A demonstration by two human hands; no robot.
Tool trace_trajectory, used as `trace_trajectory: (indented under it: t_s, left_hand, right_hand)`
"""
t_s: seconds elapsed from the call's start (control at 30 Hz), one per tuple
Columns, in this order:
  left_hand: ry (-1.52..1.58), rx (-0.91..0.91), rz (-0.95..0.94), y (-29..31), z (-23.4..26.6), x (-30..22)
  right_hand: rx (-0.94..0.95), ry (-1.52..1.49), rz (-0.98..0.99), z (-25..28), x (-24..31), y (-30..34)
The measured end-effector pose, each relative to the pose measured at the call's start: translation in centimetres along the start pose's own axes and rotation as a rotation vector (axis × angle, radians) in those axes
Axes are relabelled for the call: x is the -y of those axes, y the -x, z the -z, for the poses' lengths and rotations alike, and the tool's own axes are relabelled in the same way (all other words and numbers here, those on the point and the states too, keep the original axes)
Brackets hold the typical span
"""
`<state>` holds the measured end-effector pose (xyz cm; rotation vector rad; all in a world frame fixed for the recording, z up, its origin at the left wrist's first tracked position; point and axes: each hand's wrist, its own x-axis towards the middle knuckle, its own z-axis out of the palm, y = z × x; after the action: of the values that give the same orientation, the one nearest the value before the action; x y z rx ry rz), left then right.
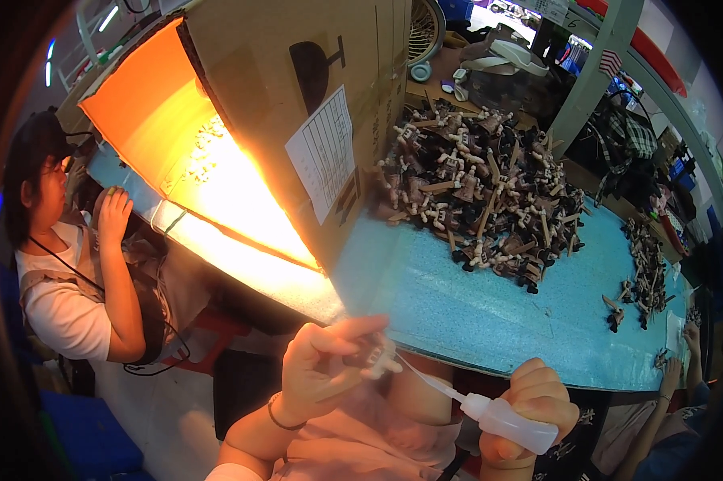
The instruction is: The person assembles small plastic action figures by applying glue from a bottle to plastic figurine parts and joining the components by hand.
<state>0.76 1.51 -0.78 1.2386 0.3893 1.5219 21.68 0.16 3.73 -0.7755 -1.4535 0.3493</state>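
Over my lap, close to the table's near edge, my left hand (325, 361) pinches a small pale toy figure part (377, 357) between its fingers. My right hand (530, 409) is wrapped round a white squeeze bottle (515, 423), which lies tilted in the grip with its long thin nozzle pointing left. The nozzle tip reaches up to the figure part; whether it touches cannot be made out. Beyond my hands, a large heap of small brown and cream figures (482, 184) with flat wooden-coloured sticks among them covers part of the blue table (441, 305).
A tall cardboard box (257, 48), brightly lit inside, stands at the left on the table, with small parts in it. A seated person (81, 264) is at the far left. Another person's hands (674, 369) work at the right near a smaller figure pile (646, 272). A metal post (598, 76) rises behind.
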Motion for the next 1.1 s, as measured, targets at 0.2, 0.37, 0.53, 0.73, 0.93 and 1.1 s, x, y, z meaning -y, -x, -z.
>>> trace_trajectory:
  t_s: [0.2,0.37,0.53,0.73,0.93,1.1]
  left_hand:
    - [-0.015,-0.02,-0.005,-0.1,0.1,0.1]
    - [-0.183,-0.148,0.001,-0.1,-0.1,-0.1]
    - [-0.13,-0.199,0.05,1.3,0.9,0.3]
    - [-0.014,-0.249,0.042,2.8,1.9,0.7]
    - [-0.118,-0.395,0.072,3.6,3.1,-1.3]
    - [-0.138,-0.541,0.052,4.6,5.7,-3.4]
  right_hand:
    - [0.034,0.056,0.044,0.3,0.0,0.0]
    - [-0.134,-0.211,-0.034,-0.1,-1.9,-0.5]
    - [-0.088,-0.173,-0.555,-1.4,-5.8,-0.5]
    - [0.168,0.267,-0.547,-0.2,-10.8,-0.3]
    - [0.246,0.845,-0.245,-1.0,-10.9,-0.2]
    - [0.181,0.647,0.11,-5.2,-2.3,1.2]
